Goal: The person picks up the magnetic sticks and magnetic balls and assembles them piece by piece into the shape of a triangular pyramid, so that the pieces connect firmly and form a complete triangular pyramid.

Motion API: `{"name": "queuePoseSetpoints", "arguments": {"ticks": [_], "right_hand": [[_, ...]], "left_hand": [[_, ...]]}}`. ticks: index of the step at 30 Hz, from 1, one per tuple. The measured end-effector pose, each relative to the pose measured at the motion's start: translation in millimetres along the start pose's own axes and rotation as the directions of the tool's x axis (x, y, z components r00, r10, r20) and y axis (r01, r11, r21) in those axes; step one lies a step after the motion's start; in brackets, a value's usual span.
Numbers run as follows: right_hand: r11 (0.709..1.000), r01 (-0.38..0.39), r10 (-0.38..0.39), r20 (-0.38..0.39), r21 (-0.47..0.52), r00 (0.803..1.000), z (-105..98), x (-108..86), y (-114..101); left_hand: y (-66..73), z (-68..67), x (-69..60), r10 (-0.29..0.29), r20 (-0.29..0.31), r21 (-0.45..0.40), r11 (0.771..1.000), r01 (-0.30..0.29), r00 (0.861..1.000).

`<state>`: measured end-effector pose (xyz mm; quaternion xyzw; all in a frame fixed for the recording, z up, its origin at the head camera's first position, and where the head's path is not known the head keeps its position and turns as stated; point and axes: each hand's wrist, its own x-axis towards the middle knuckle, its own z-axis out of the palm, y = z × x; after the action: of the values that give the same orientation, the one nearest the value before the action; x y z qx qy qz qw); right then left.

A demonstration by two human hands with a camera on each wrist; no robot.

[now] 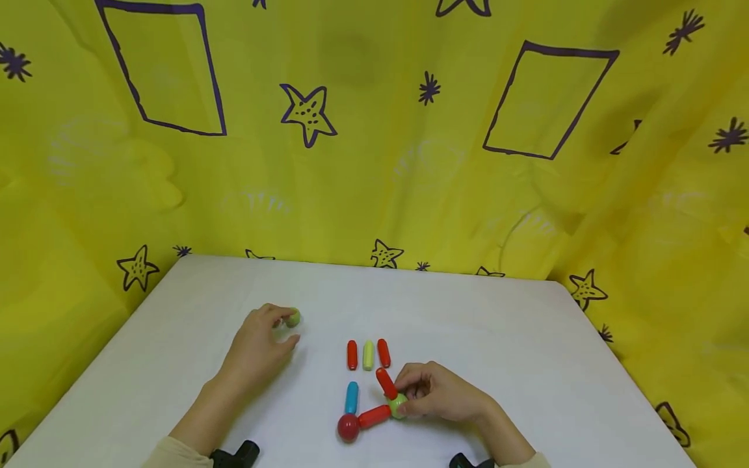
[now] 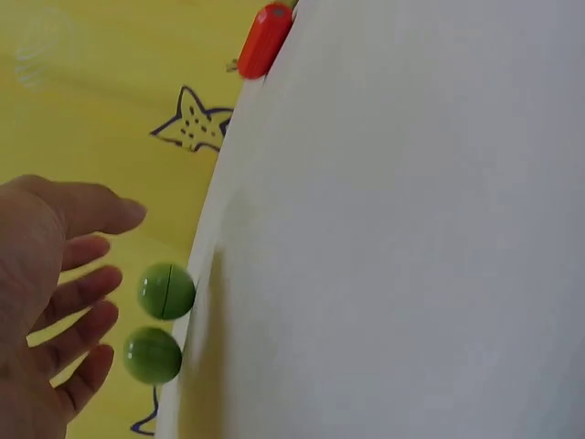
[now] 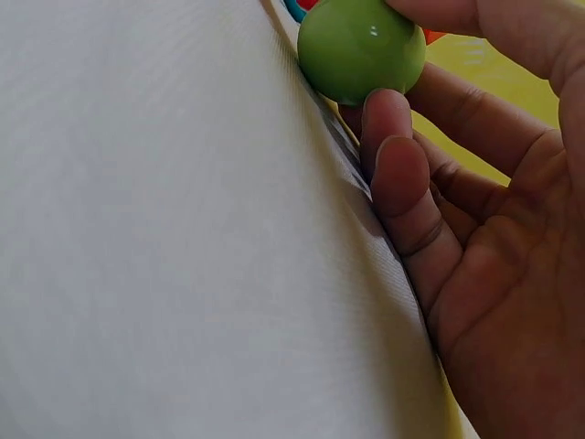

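Observation:
My right hand pinches a green ball between thumb and fingers. A red rod sticks up and away from this ball, and another red rod links it to a dark red ball. From the red ball a blue rod points toward the far side. Farther left, my left hand reaches around two loose green balls, its thumb and fingers spread. In the left wrist view, one ball sits beside the other, both apart from the fingers.
Between the hands lie a loose red rod, a yellow-green rod and another red rod, side by side. The white tabletop ends at a yellow cloth with drawn stars, hanging behind and at both sides.

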<state>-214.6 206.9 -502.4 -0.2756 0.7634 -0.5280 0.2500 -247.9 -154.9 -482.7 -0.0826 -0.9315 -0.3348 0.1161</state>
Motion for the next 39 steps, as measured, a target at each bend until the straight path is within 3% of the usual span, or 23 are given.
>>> {"name": "queuePoseSetpoints", "arguments": {"ticks": [4,8,13,21,28,32,39], "right_hand": [[1.0,-0.002,0.002,-0.001,-0.002,1.0,2,0.9,-2],[1.0,-0.017,0.017,0.0,-0.017,1.0,2,2.9,-3],[0.999,-0.04,0.04,-0.007,-0.027,0.999,2,4.4,-1],[0.999,-0.049,0.049,-0.015,-0.012,0.999,3,3.7,0],[0.999,-0.033,0.033,-0.02,-0.019,0.999,2,1.5,2],[1.0,-0.022,0.022,-0.011,-0.01,1.0,2,0.9,3],[1.0,-0.026,0.026,-0.008,-0.002,1.0,1,1.2,3]], "left_hand": [[-15.0,-13.1,5.2,-0.055,-0.008,0.037,0.998,0.055,0.998],[-27.8,-22.9,11.9,-0.123,0.045,0.039,0.992,0.121,0.991],[-37.7,-25.3,18.6,-0.111,0.114,0.051,0.993,0.106,0.987],[-42.4,-23.2,26.4,-0.08,0.108,0.055,0.996,0.075,0.991],[-26.2,-28.5,19.4,-0.095,0.101,0.025,0.995,0.093,0.99],[-9.5,-27.1,11.7,-0.044,0.085,-0.027,0.999,0.047,0.995],[19.9,-16.9,-0.6,0.012,0.126,-0.101,0.995,0.0,0.992]]}}
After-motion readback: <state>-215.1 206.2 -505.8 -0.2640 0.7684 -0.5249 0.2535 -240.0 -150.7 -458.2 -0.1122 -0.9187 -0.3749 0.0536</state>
